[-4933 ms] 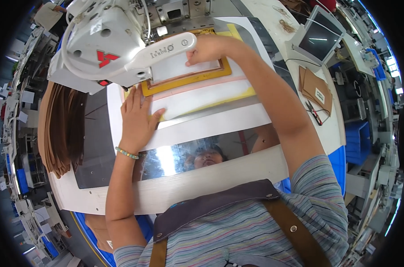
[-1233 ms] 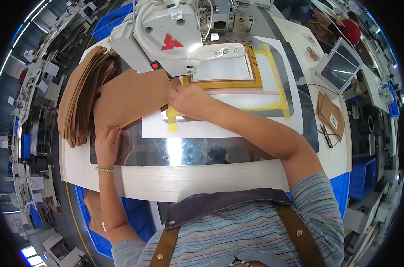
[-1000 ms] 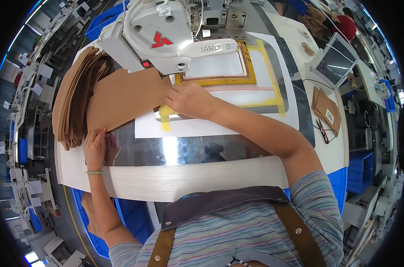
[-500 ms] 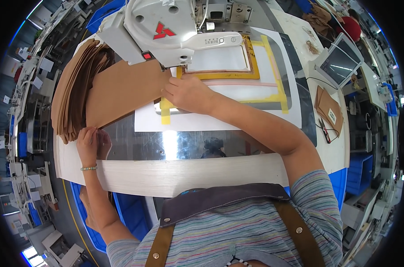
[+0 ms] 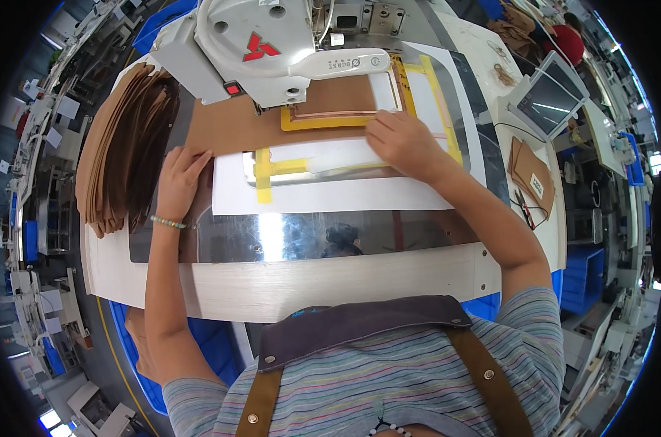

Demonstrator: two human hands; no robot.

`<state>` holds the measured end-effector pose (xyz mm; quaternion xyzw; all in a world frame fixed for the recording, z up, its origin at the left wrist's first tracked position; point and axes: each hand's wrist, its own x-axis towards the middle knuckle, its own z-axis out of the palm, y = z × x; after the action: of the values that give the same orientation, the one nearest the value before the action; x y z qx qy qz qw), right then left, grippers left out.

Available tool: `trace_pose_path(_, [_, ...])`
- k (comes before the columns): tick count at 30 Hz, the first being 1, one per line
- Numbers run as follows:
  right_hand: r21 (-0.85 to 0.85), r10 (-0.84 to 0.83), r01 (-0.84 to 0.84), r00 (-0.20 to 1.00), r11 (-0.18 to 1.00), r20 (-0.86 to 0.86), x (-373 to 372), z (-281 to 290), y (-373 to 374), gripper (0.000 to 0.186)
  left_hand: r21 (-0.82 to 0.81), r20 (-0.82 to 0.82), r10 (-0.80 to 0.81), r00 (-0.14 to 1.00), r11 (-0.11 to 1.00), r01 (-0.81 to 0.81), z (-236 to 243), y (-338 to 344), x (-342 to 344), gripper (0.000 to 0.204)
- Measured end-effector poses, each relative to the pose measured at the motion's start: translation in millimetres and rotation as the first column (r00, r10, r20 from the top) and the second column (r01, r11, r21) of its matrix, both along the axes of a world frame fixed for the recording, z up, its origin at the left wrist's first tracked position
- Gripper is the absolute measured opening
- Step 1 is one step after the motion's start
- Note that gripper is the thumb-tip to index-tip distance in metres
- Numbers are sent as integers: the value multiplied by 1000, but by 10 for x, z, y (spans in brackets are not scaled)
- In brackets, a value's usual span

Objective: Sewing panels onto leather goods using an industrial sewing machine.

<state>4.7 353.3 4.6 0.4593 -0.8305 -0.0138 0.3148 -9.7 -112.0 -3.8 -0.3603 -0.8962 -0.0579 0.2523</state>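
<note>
A flat brown panel (image 5: 225, 127) lies under the white sewing machine head (image 5: 250, 51), partly beneath the yellow frame (image 5: 412, 95). My left hand (image 5: 182, 176) pinches the panel's lower left edge, with the bracelet at the wrist. My right hand (image 5: 399, 142) has curled fingers at the panel's right end, just below the frame, gripping that edge. Beneath them is a white sheet (image 5: 235, 200) with yellow tape strips, on a shiny metal plate (image 5: 301, 237). A thick stack of brown panels (image 5: 108, 149) stands at the left beside my left hand.
A tablet-like screen (image 5: 545, 95), brown pieces (image 5: 527, 175) and red-black snips (image 5: 523, 207) are on the right of the worktop (image 5: 323, 280). Blue bins (image 5: 585, 280) sit below and beside it. A person in red (image 5: 563, 44) is at the back right.
The brown panel has swung level and slid rightward under the machine and yellow frame. My right hand has moved right with it; my left hand has moved up and right.
</note>
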Motion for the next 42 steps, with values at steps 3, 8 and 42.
trace_pose_path(3, [103, -117, 111, 992, 988, 53, 101, -35, 467, 8, -52, -16, -148, 989, 988, 147, -22, 389, -218, 33])
trace_pose_path(8, [130, -281, 276, 959, 952, 21, 180, -18, 966, 5, -65, 59, -241, 969, 968, 244, -57, 910, -356, 34])
trace_pose_path(42, [-116, -633, 707, 685, 698, 361, 756, -282, 942, 47, 120, 320, 41, 946, 989, -83, -183, 1012, 102, 44])
